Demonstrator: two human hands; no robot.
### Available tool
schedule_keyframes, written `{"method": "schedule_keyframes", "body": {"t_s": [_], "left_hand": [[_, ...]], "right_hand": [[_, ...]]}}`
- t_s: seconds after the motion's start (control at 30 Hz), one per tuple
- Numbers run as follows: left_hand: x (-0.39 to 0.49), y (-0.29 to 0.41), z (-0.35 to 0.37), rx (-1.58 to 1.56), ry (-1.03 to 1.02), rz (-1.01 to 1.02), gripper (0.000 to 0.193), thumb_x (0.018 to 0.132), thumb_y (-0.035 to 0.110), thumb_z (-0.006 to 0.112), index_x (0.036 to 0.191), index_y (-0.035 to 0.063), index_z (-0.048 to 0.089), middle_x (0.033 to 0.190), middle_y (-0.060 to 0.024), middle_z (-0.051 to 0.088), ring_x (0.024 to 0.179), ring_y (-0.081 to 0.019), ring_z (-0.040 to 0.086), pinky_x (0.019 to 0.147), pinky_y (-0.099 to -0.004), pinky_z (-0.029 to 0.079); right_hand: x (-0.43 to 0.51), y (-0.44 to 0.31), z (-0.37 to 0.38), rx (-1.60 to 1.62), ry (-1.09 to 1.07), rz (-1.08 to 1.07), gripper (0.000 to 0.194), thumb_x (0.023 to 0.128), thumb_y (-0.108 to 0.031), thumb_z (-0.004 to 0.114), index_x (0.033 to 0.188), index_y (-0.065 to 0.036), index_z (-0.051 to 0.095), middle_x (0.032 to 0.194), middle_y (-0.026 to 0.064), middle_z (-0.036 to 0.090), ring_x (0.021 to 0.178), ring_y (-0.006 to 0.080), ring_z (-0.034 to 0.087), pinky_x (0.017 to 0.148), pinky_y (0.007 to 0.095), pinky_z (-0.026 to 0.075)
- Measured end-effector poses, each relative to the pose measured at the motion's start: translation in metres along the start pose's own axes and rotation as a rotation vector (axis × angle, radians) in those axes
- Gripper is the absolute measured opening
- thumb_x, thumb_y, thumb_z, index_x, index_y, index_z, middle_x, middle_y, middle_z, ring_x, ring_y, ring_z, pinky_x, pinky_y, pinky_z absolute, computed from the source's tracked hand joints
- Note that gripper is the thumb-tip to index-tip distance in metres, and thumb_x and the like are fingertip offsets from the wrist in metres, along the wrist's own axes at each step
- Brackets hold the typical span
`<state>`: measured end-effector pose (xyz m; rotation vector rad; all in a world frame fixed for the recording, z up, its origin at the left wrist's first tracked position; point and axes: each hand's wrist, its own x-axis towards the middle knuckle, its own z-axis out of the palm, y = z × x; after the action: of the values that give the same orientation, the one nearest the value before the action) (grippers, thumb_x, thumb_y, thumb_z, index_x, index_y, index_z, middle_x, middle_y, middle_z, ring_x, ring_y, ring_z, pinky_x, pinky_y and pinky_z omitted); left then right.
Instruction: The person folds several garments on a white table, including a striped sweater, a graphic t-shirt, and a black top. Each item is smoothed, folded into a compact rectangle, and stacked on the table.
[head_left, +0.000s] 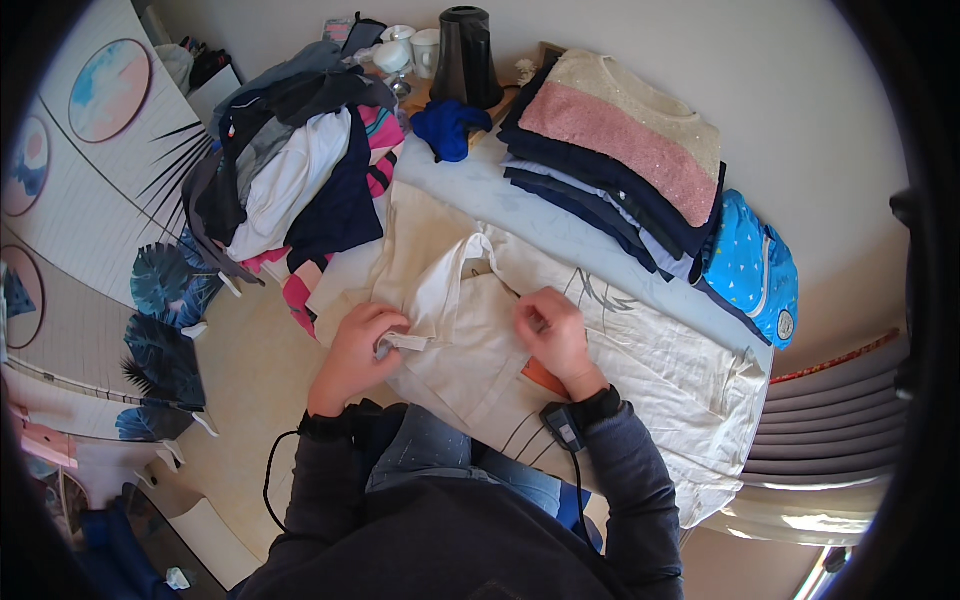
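Note:
A cream long garment (660, 360), apparently a shirt, lies spread over the table before me. It bears dark line drawings and an orange patch. My left hand (358, 349) pinches a folded edge of its cloth, perhaps a cuff, between thumb and fingers. Over the middle of the garment is my right hand (553, 334), slightly blurred, its fingers curled towards the thumb. Whether any cloth is caught in those fingers cannot be seen. The collar area stands raised in folds between and beyond my hands. Both wrists wear dark bands with cables.
At the back left rises a loose heap of clothes (300, 157). Folded clothes (622, 135) are stacked at the back right, beside a bright blue packed item (754, 270). A dark kettle (463, 60), white mugs (425, 54) and a blue cloth (450, 129) sit at the back.

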<state>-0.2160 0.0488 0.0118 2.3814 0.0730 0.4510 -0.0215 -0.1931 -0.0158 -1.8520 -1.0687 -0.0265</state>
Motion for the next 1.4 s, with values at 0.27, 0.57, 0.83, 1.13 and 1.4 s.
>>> {"method": "schedule_keyframes", "body": {"t_s": [0.27,0.57,0.83,1.13,1.4], "left_hand": [[-0.004,0.004,0.016,0.137,0.116,-0.018,0.049,0.066,-0.007,0.065,0.113,0.0082,0.068,0.122,-0.0131,0.06,0.115,-0.0315,0.058,0.09,-0.0365,0.05],[-0.001,0.001,0.016,-0.119,0.252,-0.083,0.031,0.069,-0.004,0.071,0.1,0.0017,0.069,0.11,-0.0118,0.065,0.101,-0.0291,0.064,0.082,-0.0339,0.053],[0.007,0.012,0.027,-0.001,0.082,0.109,0.03,0.071,-0.007,0.066,0.1,0.0017,0.07,0.117,-0.0117,0.063,0.109,-0.0282,0.062,0.093,-0.0346,0.049],[0.004,0.009,0.018,-0.148,0.036,0.026,0.018,0.073,-0.002,0.062,0.09,0.0001,0.066,0.105,-0.0122,0.066,0.102,-0.0294,0.062,0.089,-0.0338,0.049],[0.002,0.015,0.007,-0.297,0.044,-0.115,0.014,0.08,0.009,0.071,0.092,0.0031,0.066,0.084,-0.0081,0.063,0.076,-0.0195,0.059,0.064,-0.0297,0.044]], "right_hand": [[0.002,0.018,0.0,-0.223,0.079,0.006,0.015,0.077,-0.004,0.07,0.091,-0.005,0.067,0.088,0.011,0.063,0.092,0.034,0.06,0.08,0.043,0.05],[0.004,0.02,-0.001,-0.256,0.195,0.004,0.012,0.078,-0.005,0.071,0.09,-0.006,0.068,0.09,0.0111,0.063,0.09,0.0335,0.06,0.08,0.0429,0.05],[0.007,0.028,0.0,-0.26,0.222,0.008,0.011,0.087,-0.004,0.066,0.098,-0.003,0.065,0.089,0.0142,0.062,0.081,0.0316,0.061,0.072,0.0397,0.051],[0.012,0.042,-0.008,-0.238,0.423,0.183,0.006,0.089,-0.006,0.063,0.095,-0.006,0.063,0.084,0.0116,0.067,0.078,0.0337,0.062,0.068,0.0435,0.048],[0.01,0.029,-0.008,-0.171,0.306,0.226,0.021,0.081,-0.013,0.071,0.1,-0.007,0.064,0.08,0.0083,0.062,0.077,0.0309,0.06,0.072,0.0434,0.047]]}}
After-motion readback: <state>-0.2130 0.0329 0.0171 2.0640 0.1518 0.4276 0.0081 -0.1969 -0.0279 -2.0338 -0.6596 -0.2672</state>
